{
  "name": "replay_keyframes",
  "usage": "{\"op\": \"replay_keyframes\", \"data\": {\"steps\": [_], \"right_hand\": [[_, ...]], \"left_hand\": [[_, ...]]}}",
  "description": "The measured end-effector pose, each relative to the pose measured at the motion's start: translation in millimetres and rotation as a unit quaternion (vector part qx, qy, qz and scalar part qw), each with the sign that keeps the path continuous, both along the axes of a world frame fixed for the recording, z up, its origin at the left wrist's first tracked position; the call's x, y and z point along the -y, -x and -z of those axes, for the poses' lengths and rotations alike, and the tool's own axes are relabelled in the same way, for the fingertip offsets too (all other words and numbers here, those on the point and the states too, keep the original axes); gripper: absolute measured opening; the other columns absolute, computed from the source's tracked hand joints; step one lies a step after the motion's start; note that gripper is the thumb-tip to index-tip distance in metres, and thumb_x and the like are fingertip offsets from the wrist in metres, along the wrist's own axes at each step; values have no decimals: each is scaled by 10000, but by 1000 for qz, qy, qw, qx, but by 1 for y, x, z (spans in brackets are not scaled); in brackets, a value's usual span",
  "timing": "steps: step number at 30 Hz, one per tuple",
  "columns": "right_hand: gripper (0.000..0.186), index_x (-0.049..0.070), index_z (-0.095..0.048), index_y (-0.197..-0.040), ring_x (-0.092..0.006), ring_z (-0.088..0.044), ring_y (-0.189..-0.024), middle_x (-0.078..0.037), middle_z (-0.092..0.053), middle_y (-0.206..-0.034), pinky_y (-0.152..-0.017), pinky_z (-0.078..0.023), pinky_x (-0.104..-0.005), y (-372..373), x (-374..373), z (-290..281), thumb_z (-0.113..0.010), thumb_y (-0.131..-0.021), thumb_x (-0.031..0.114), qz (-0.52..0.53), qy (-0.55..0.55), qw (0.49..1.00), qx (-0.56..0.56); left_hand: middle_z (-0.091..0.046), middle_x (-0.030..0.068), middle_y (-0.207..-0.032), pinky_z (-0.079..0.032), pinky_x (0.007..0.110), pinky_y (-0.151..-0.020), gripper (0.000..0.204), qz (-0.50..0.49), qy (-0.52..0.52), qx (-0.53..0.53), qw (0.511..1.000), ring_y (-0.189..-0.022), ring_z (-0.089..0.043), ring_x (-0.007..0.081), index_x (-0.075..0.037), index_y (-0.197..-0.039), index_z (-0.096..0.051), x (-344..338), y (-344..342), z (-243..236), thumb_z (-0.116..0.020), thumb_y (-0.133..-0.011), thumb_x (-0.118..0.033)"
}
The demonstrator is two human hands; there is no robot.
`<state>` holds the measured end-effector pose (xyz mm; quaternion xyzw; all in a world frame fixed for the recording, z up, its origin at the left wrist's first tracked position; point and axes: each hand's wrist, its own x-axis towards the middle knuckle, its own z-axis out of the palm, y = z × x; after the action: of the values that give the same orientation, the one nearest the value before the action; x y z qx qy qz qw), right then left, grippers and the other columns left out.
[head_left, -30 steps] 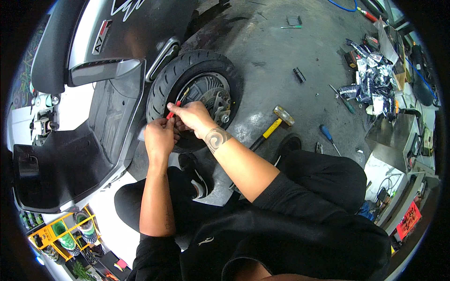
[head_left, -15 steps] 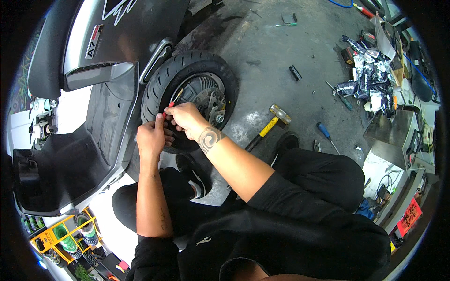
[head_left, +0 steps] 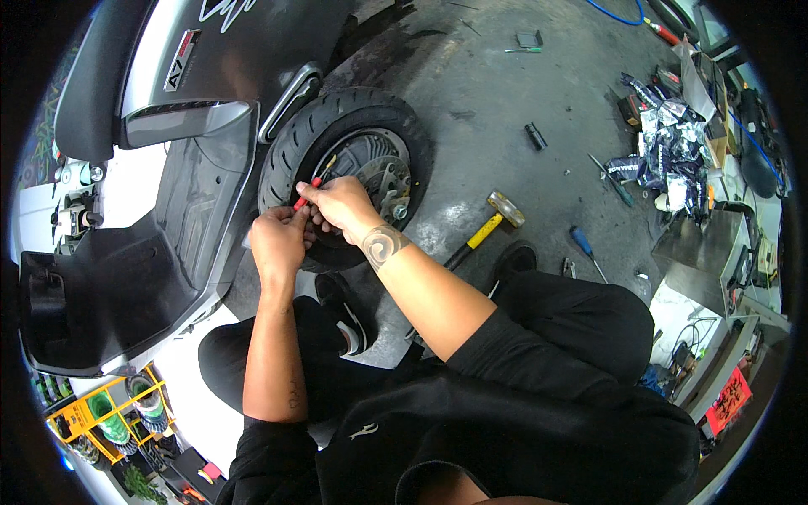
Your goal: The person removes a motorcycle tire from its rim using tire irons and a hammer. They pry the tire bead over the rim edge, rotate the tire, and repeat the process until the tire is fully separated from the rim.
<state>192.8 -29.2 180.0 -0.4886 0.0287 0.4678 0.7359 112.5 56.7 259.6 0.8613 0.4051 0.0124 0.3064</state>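
Observation:
In front of the scooter's rear wheel, both my hands are closed close together. My right hand [head_left: 341,204] grips a slim red piece with a thin yellowish end [head_left: 316,181], which points up across the wheel rim [head_left: 370,145]. Just below and left, my left hand [head_left: 279,239] pinches at the lower part of the same red piece; its fingers hide the lower end. Behind the hands stands the black tyre [head_left: 290,156], with the brake disc and axle nut [head_left: 400,210] showing to the right of my right hand.
The grey scooter body [head_left: 240,59] fills the upper left. On the floor to the right lie a yellow-handled sledgehammer [head_left: 488,227], a black socket [head_left: 535,135], a blue screwdriver [head_left: 583,241] and a pile of silver-and-black packets [head_left: 669,147]. My shoes flank the hammer.
My left hand has shifted slightly down, its fingers closer to the right hand's. The red piece stays between them. The whole view has moved a little.

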Motion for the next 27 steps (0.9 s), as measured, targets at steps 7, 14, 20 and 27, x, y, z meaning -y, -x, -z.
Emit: {"op": "replay_keyframes", "data": {"steps": [7, 14, 20, 27], "right_hand": [[351, 48, -721, -817, -124, -547, -555, -17, -649, -704, -521, -422, -286, 1, -8, 8, -702, -1031, 325, -3, -14, 999, -49], [294, 83, -726, -853, -119, -600, -604, 0, -666, -737, -546, -467, -280, -5, -3, 2, -668, -1033, 309, -26, -29, 997, -71], [433, 26, -714, -827, -127, -618, -541, -24, -668, -690, -481, -473, -272, -2, 2, 0, -727, -1019, 414, -19, 6, 999, -27], [317, 53, -723, -850, -130, -552, -564, -15, -626, -714, -517, -442, -283, -3, -4, 4, -701, -1033, 310, -20, -29, 998, -58]], "left_hand": [[-743, 128, -761, -547, 298, -509, 483, -18, 100, -34, 994, -604, -729, 185, 73, -954, -740, -16, 2, -9, -657, -1069, -388], [-759, 134, -782, -551, 296, -521, 395, -40, 116, 5, 992, -608, -728, 177, 80, -953, -731, -13, 0, -3, -686, -1055, -299], [-788, 134, -824, -574, 266, -615, 276, -21, 14, 48, 999, -678, -736, 140, 110, -1004, -743, 0, 0, -3, -808, -950, -153], [-776, 190, -794, -584, 372, -652, 396, 42, -162, 39, 985, -705, -774, 252, 81, -973, -762, 5, 3, -4, -828, -930, -307]]}}
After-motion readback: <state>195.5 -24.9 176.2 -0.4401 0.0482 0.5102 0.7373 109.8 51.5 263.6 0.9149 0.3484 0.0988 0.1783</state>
